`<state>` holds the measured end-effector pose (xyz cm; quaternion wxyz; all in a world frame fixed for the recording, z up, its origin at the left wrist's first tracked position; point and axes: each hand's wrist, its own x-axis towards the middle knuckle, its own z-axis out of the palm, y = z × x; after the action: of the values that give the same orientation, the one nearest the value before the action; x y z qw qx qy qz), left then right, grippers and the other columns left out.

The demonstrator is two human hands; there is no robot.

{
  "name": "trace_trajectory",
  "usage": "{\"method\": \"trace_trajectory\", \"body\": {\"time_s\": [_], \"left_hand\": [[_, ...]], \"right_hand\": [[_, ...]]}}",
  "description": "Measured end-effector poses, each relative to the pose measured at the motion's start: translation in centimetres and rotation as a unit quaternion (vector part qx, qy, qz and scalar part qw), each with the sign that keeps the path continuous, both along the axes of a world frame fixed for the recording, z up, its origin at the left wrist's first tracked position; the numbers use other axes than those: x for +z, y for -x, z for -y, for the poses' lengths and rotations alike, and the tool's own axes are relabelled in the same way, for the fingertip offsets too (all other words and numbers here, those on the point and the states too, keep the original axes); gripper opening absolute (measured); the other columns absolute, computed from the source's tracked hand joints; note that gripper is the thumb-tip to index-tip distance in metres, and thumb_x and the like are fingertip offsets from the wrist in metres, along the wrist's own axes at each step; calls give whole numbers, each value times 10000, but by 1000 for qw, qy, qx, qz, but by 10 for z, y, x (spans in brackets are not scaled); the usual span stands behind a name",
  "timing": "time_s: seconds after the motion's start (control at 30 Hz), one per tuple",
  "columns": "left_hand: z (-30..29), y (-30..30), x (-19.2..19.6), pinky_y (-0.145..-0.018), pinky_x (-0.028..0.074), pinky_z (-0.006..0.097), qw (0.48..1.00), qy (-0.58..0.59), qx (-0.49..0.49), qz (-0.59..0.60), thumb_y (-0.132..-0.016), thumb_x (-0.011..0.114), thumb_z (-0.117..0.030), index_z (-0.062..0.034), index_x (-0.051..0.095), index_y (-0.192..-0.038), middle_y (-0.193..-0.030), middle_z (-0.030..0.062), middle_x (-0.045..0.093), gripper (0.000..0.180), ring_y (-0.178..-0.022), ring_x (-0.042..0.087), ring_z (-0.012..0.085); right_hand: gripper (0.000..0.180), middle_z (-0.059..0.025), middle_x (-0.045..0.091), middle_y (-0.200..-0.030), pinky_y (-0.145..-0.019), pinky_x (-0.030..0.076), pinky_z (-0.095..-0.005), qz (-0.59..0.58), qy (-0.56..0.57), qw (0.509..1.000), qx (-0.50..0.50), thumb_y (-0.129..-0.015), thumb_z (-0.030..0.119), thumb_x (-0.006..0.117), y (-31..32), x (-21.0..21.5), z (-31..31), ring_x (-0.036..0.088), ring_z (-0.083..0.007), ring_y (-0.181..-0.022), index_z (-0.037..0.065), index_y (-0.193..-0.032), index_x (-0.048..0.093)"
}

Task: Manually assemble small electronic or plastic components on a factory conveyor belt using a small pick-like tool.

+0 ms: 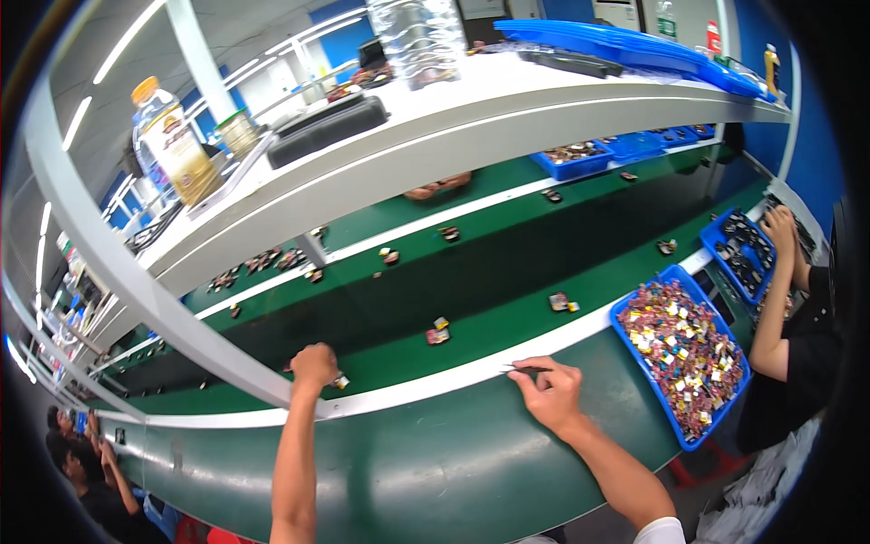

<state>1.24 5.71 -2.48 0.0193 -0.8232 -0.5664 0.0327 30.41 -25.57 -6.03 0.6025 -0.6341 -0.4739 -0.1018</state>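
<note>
Your left hand (314, 365) is curled over a small red-and-yellow part (341, 382) on the near green conveyor belt (471, 299), so grip it square, while your right hand (549, 392) pinches thin dark tweezers (518, 368) beside the blue parts tray (668, 274).

Two bare forearms come into view from six o'clock. The left hand (314, 364), seen at about seven o'clock, has no glove, ring or watch, and its forearm shows no sleeve down to the picture's lower edge. The right hand (549, 393), at about five o'clock, is likewise ungloved; the white cuff of a short sleeve (666, 533) shows at its elbow, near the lower edge.
</note>
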Motion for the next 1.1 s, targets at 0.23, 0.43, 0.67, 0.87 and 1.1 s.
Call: {"method": "trace_trajectory", "body": {"time_s": [0.23,0.43,0.67,0.87,1.1], "left_hand": [[44,9,48,-662,574,426,986,-5,-69,151,-728,720,-8,-1,678,-753,-783,173,713,50,-739,726,314],[101,-73,39,-431,469,268,811,321,-89,481,-877,699,-20,22,644,-1009,-775,115,699,149,-565,641,135],[150,-141,-22,-427,444,214,586,503,-67,632,-930,659,-40,59,628,-1170,-834,116,699,262,-587,649,125],[172,-152,-26,-366,373,212,596,453,-59,660,-919,648,-22,70,621,-1012,-765,89,672,133,-485,602,115],[182,-158,-39,-411,391,230,606,412,-87,674,-915,661,-21,48,634,-981,-719,53,673,99,-487,568,77]], "right_hand": [[104,-38,699,-670,-412,318,-266,-33,6,999,31,-754,61,827,8,5,-12,398,-86,-379,22,-784,736],[260,-45,768,-870,-419,332,-269,-33,-1,999,10,-748,40,825,-6,-3,-5,427,-106,-396,-15,-593,624],[137,7,672,-725,-456,330,-208,-218,61,973,49,-805,-1,804,-9,1,-5,528,-20,-546,-22,-879,691],[180,-50,685,-792,-492,343,-168,-453,-2,888,78,-833,-68,753,-16,16,-3,506,-1,-574,-41,-978,650],[136,28,628,-674,-457,281,-173,-281,78,945,147,-818,-64,769,-7,13,2,423,17,-505,-21,-908,677]]}}
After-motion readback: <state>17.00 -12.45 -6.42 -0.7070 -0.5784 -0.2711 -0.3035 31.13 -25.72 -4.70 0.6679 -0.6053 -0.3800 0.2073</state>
